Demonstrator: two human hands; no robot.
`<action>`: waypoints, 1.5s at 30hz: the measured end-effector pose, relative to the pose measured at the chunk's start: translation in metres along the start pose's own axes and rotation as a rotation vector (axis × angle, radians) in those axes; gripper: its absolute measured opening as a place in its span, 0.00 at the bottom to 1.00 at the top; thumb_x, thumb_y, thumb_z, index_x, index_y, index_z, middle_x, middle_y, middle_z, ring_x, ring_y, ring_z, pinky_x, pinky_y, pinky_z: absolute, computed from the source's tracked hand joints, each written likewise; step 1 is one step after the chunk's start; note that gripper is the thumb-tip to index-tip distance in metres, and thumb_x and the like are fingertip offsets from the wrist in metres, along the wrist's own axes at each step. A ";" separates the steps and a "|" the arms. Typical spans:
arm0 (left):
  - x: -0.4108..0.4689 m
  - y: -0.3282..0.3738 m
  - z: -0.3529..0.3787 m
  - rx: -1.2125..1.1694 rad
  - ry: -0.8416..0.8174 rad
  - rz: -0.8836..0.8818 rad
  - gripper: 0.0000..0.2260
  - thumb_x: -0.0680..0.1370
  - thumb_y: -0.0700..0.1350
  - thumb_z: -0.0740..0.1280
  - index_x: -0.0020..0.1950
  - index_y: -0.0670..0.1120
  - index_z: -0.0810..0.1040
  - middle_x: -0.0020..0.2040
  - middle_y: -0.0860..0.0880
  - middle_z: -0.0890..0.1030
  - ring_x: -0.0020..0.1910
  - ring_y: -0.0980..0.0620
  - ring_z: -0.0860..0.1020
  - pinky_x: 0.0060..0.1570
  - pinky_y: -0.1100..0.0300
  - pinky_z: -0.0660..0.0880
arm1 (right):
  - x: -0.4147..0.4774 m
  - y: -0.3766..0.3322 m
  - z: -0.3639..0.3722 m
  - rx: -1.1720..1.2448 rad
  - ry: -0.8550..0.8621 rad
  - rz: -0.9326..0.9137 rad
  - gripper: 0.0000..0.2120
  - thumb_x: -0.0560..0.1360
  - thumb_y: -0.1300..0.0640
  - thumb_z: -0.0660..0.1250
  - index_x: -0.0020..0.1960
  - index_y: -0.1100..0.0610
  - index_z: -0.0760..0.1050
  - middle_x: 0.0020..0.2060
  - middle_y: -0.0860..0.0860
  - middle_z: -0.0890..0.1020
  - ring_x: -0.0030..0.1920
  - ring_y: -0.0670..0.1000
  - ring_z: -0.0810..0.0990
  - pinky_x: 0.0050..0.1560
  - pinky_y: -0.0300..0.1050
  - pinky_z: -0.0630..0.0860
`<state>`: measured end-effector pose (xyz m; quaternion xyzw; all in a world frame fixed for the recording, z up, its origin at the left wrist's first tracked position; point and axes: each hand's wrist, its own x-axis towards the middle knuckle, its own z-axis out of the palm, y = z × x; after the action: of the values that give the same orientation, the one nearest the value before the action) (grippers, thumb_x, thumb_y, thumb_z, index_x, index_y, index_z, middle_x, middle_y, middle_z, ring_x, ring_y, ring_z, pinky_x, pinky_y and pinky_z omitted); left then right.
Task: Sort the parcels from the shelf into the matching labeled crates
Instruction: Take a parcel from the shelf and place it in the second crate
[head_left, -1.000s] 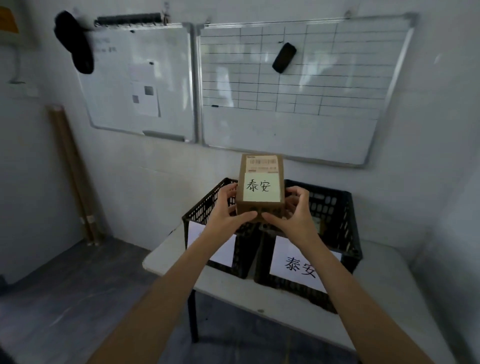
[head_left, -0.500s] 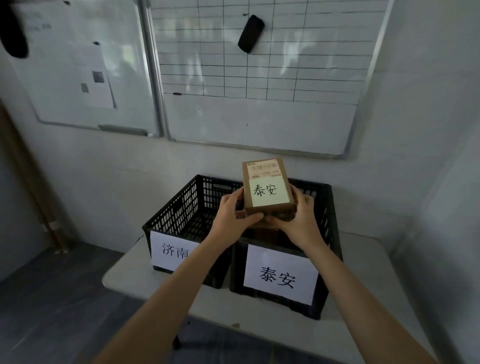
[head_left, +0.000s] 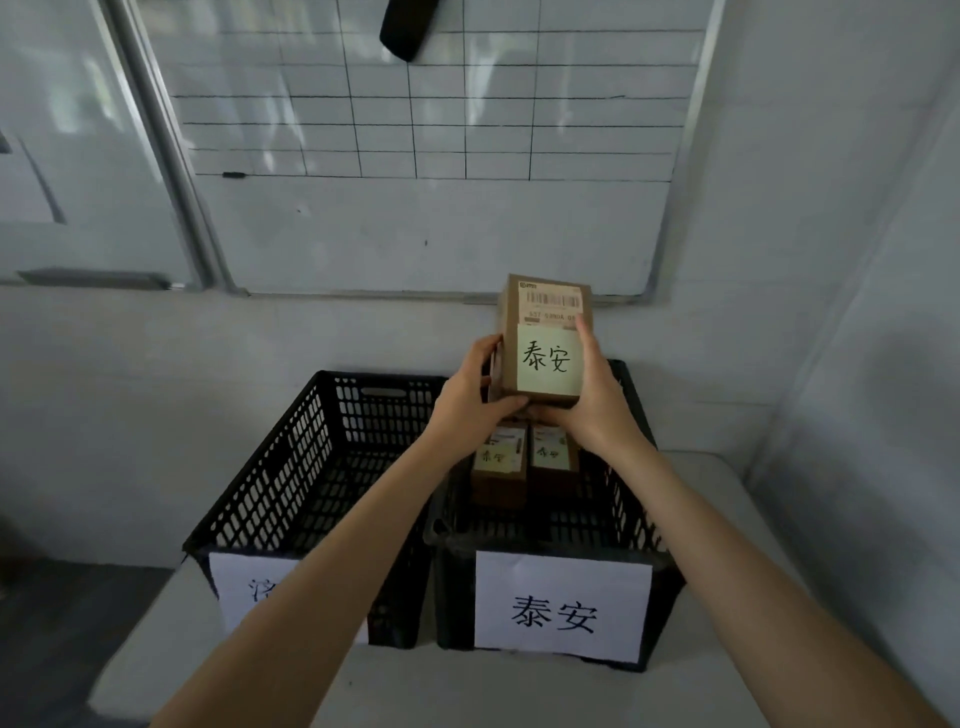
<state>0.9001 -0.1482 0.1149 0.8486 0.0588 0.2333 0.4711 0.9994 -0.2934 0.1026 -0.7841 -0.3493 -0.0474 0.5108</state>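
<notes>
Head view, brown parcel (head_left: 545, 343) with barcode and 泰安 note, gripped by left hand (head_left: 470, 400) and right hand (head_left: 592, 405).

Pale grey counter (head_left: 467, 691) with rounded corners, set near the wall. Directly on it are two crates, side by side and touching: left black perforated plastic crate (head_left: 291, 483), right black perforated plastic crate (head_left: 618, 519). Each front carries a white paper label: right label (head_left: 561, 608) reads 泰安, left label (head_left: 244, 587) is partly covered.
</notes>
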 end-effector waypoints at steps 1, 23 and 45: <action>0.009 -0.004 0.000 0.003 -0.018 0.005 0.34 0.73 0.44 0.73 0.74 0.53 0.60 0.69 0.53 0.71 0.65 0.50 0.74 0.62 0.46 0.74 | 0.008 0.003 0.002 -0.016 0.008 0.013 0.61 0.63 0.52 0.81 0.78 0.42 0.39 0.73 0.52 0.65 0.71 0.50 0.67 0.69 0.56 0.70; 0.093 -0.120 -0.002 -0.047 -0.140 -0.225 0.26 0.79 0.45 0.67 0.75 0.49 0.63 0.73 0.49 0.68 0.71 0.51 0.67 0.61 0.61 0.67 | 0.021 0.144 0.075 -0.134 -0.356 0.322 0.57 0.72 0.54 0.75 0.77 0.46 0.30 0.78 0.51 0.50 0.75 0.50 0.56 0.74 0.43 0.55; 0.136 -0.189 0.027 -0.031 -0.139 -0.369 0.18 0.79 0.44 0.66 0.69 0.50 0.71 0.68 0.51 0.73 0.69 0.53 0.70 0.67 0.53 0.68 | -0.023 0.207 0.145 -0.118 -0.661 0.527 0.55 0.75 0.56 0.72 0.76 0.44 0.27 0.77 0.50 0.44 0.75 0.49 0.57 0.72 0.39 0.57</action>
<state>1.0554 -0.0217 -0.0071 0.8302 0.1774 0.0847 0.5218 1.0645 -0.2318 -0.1348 -0.8475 -0.2788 0.3187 0.3202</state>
